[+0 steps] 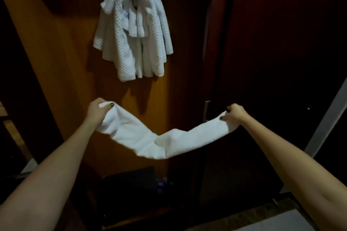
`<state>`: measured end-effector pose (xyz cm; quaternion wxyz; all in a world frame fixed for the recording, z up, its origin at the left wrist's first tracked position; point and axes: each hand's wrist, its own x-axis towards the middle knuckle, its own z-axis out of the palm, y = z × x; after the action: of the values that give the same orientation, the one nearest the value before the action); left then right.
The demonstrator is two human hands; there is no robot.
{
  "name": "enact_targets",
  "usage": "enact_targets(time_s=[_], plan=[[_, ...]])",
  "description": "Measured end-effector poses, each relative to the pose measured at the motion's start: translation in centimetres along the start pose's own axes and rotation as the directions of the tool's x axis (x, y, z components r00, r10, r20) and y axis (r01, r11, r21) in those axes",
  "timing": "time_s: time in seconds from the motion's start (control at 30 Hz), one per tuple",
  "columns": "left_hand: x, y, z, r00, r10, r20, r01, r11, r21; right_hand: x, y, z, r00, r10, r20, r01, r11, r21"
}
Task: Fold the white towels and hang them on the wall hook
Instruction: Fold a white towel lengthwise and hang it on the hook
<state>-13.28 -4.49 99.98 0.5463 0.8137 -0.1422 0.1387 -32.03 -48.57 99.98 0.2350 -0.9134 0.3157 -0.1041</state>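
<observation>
my forearms reach out in front of me, and between them hangs the white towel [150, 140], already folded into a long narrow band that sags in a shallow v at its middle. my left hand [99, 110] has its fingers curled over one end, bunching the cloth. my right hand [233, 114] pinches the other end between thumb and curled fingers. both are closed on fabric and on nothing else.

from that sag i judge the towel soft, limp and light, with no stiffness of its own. it will droop wherever i leave it unsupported, and the folded layers could slide apart if i loosen either end. the pile looks grippy rather than slick. the best hold, i think, is at the two ends brought together, then at the fold that forms in the middle, to drape it over the hook.

just past my right hand is a metal door handle [206, 110]. farther off, on the wooden wall panel [75, 62], the hung towels [131, 33] drape in a bundle, well above the one i hold. the hook beneath them is hidden.
</observation>
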Motion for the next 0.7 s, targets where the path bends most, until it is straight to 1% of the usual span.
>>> enact_targets(time_s=[0.07,0.1,0.17,0.23,0.33,0.4,0.47,0.53,0.57,0.6,0.63,0.7], plan=[[0.8,-0.1,-1.3,0.999,-0.019,-0.034,0.019,1.0,0.007,0.0,-0.1,-0.4,0.999,0.0,-0.039,0.001,0.999,0.036],[1.1,0.1,-1.9,0.999,-0.026,-0.045,0.027,0.999,0.018,-0.1,-0.5,-0.8,0.998,-0.036,-0.056,0.039,0.997,0.068],[1.7,1.0,-2.5,0.998,-0.028,-0.062,0.03,0.999,0.032,-0.4,-2.0,-1.8,0.982,-0.17,-0.083,0.179,0.976,0.123],[2.1,2.4,-2.8,0.997,-0.016,-0.07,0.019,0.999,0.043,-0.7,-4.4,-3.2,0.949,-0.291,-0.119,0.308,0.937,0.165],[2.1,4.0,-3.1,0.998,-0.004,-0.06,0.013,0.989,0.144,-1.0,-8.9,-5.8,0.876,-0.445,-0.188,0.475,0.863,0.172],[1.6,4.1,-3.3,1.0,-0.016,-0.022,0.02,0.982,0.188,-1.3,-11.8,-7.5,0.818,-0.532,-0.221,0.569,0.804,0.174],[0.9,3.5,-3.2,0.999,-0.03,0.046,0.018,0.968,0.251,-1.5,-14.8,-8.9,0.757,-0.617,-0.217,0.651,0.739,0.171],[0.1,2.9,-2.7,0.99,-0.075,0.119,0.03,0.939,0.342,-1.7,-17.9,-9.8,0.691,-0.701,-0.18,0.723,0.674,0.151],[-0.2,2.9,-2.4,0.983,-0.093,0.158,0.036,0.944,0.327,-1.9,-19.4,-10.1,0.659,-0.736,-0.155,0.752,0.645,0.138],[-0.5,3.2,-1.9,0.976,-0.088,0.2,0.036,0.967,0.253,-2.0,-20.9,-10.2,0.633,-0.764,-0.127,0.774,0.622,0.12],[-0.6,3.8,-1.5,0.97,-0.061,0.234,0.026,0.989,0.146,-2.1,-22.3,-10.2,0.609,-0.787,-0.1,0.793,0.601,0.101],[-0.7,6.0,-0.3,0.958,0.022,0.285,-0.007,0.999,-0.053,-2.5,-25.0,-9.9,0.566,-0.823,-0.056,0.823,0.56,0.089]])
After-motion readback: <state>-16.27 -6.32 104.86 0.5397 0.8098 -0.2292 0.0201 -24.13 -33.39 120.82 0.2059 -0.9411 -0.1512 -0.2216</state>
